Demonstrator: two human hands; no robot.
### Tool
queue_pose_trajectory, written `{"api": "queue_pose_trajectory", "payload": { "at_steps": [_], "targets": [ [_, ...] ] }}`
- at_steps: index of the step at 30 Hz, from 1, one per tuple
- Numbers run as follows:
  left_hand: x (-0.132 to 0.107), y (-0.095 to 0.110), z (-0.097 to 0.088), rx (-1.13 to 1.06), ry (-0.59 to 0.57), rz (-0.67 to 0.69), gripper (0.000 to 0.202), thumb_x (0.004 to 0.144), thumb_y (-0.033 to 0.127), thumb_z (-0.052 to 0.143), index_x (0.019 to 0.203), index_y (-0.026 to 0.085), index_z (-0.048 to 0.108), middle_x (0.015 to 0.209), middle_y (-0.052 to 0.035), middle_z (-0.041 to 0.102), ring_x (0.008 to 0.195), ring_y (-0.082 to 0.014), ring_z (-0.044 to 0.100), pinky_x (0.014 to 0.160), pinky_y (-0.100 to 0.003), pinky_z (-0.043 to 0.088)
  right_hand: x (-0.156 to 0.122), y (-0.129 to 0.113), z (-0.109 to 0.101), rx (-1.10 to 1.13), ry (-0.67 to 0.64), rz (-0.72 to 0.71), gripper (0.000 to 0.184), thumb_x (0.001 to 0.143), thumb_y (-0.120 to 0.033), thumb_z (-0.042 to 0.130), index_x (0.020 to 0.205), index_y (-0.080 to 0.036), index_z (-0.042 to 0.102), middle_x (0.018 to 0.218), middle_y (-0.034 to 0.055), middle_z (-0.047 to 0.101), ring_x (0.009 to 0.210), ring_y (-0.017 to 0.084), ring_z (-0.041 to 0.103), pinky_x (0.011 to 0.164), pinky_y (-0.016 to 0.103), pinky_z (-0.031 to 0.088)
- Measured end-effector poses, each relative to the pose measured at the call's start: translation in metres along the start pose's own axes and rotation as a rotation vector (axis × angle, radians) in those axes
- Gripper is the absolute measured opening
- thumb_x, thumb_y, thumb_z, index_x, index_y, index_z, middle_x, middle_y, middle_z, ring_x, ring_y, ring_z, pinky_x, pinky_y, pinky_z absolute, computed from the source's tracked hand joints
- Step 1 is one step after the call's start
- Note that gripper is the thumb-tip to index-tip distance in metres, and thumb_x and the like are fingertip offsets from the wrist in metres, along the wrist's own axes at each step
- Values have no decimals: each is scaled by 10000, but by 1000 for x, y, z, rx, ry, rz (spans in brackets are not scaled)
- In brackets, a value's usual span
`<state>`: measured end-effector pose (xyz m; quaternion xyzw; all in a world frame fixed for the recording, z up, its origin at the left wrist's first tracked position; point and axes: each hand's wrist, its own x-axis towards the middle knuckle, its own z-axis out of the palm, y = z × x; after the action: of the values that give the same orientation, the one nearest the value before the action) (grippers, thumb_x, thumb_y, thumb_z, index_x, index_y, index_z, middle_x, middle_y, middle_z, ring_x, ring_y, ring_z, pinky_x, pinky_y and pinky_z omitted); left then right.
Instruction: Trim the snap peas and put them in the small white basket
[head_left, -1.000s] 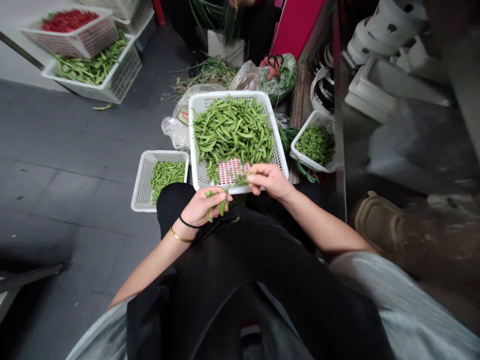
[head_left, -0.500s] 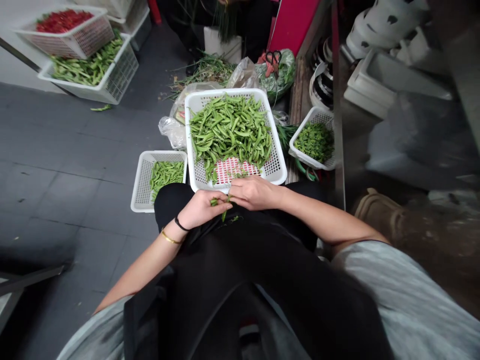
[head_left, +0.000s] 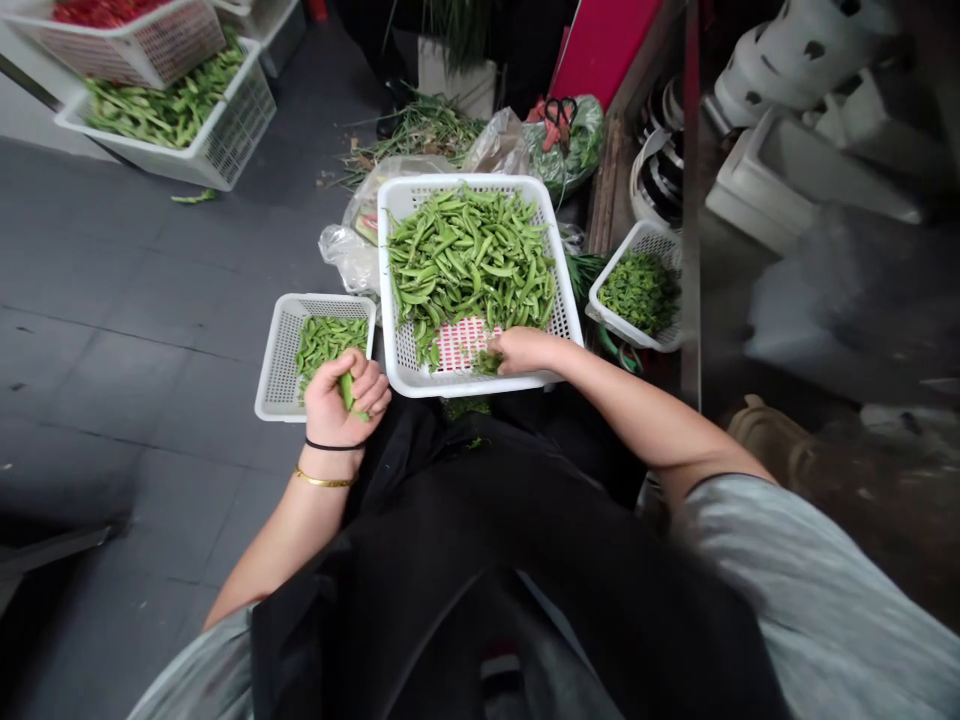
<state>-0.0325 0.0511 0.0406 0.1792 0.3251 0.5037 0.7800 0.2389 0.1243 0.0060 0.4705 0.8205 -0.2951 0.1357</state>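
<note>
My left hand (head_left: 349, 396) is closed, palm up, around a few green pea pods (head_left: 347, 391). It is held at the near right corner of a small white basket (head_left: 279, 365), which contains a smaller heap of pods. My right hand (head_left: 521, 350) reaches over the near rim of a large white basket (head_left: 480, 385). Its fingers are drawn together at a little pile of green trimmings (head_left: 486, 363), and their tips are hidden. A big mound of pea pods (head_left: 472, 255) fills the far part of that basket.
Leafy greens sit in a white basket (head_left: 600, 310) on the right. Plastic bags (head_left: 351, 258) and scissors (head_left: 559, 110) lie beyond the large basket. Stacked crates (head_left: 251, 120) hold pods and red peppers at the far left. A dark-clothed person is partly visible at the top.
My hands have come apart from over my lap. The left has moved left and turned palm up with pods; the right has moved up and right into the large basket.
</note>
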Motion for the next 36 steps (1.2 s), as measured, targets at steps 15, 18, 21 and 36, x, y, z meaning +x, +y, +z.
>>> {"api": "queue_pose_trajectory", "payload": {
  "at_steps": [15, 18, 21, 36],
  "targets": [
    [6, -29, -3, 429, 163, -138, 301, 696, 339, 745, 841, 99, 636, 502, 34, 513, 321, -23, 310, 299, -151, 197, 36, -52, -2, -167, -26, -41, 293, 844, -339, 520, 885, -121, 712, 896, 111, 709, 792, 180, 626, 632, 241, 367],
    [13, -49, 9, 566, 224, -72, 346, 638, 381, 782, 777, 106, 624, 479, 35, 534, 302, -21, 310, 286, -157, 204, -13, -66, -6, -233, 89, -164, 301, 882, -333, 469, 881, -134, 695, 883, 103, 705, 780, 186, 619, 628, 251, 354],
    [12, -59, 20, 586, 152, -66, 333, 615, 368, 799, 662, 116, 587, 423, 47, 497, 297, -20, 315, 293, -152, 219, -49, -79, 1, -270, 182, -292, 291, 919, -271, 420, 918, -111, 663, 871, 120, 693, 719, 177, 611, 597, 255, 337],
    [-17, -42, 26, 474, -303, -383, 237, 700, 253, 721, 863, 81, 718, 571, -73, 630, 318, -2, 282, 314, -150, 198, -98, -39, -9, 343, 562, -429, 257, 912, -329, 489, 887, -135, 657, 743, 33, 653, 681, 123, 599, 674, 230, 440]
  ]
}}
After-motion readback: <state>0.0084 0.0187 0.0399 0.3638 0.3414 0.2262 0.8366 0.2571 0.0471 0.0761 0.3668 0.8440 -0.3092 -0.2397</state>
